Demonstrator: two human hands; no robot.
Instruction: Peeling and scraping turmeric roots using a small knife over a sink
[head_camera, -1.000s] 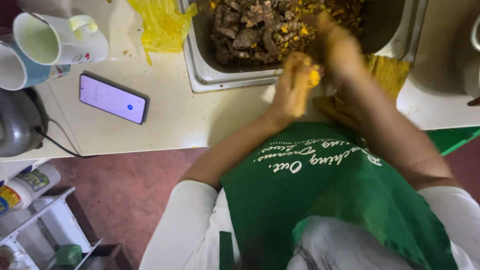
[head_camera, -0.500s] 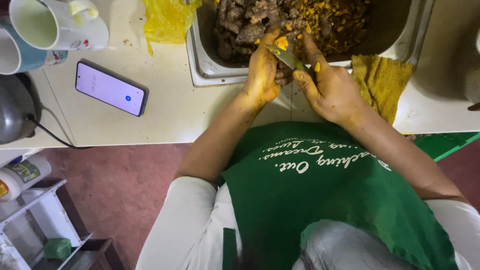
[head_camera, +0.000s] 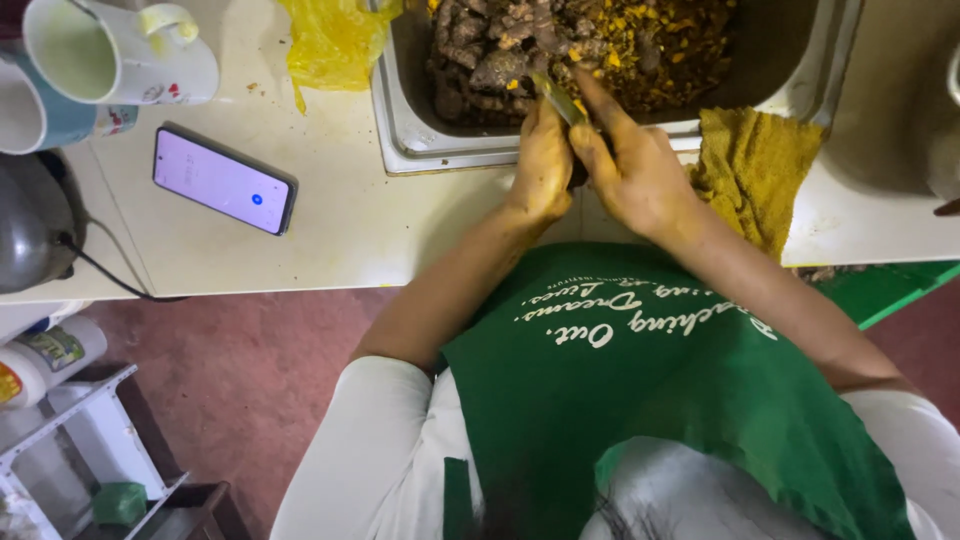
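Hands (head_camera: 600, 165) now lower, knife (head_camera: 556, 97) between fingers (head_camera: 598, 105)

Shiny metal tray (head_camera: 410, 140); rough, perhaps terry, cloth (head_camera: 750, 165).

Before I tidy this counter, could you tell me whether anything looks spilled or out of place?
Small yellow-brown crumbs lie scattered on the white counter left of the metal tray. A lit phone lies askew near that messy work. The yellow-stained cloth is crumpled at the counter edge, and both hands are stained yellow.
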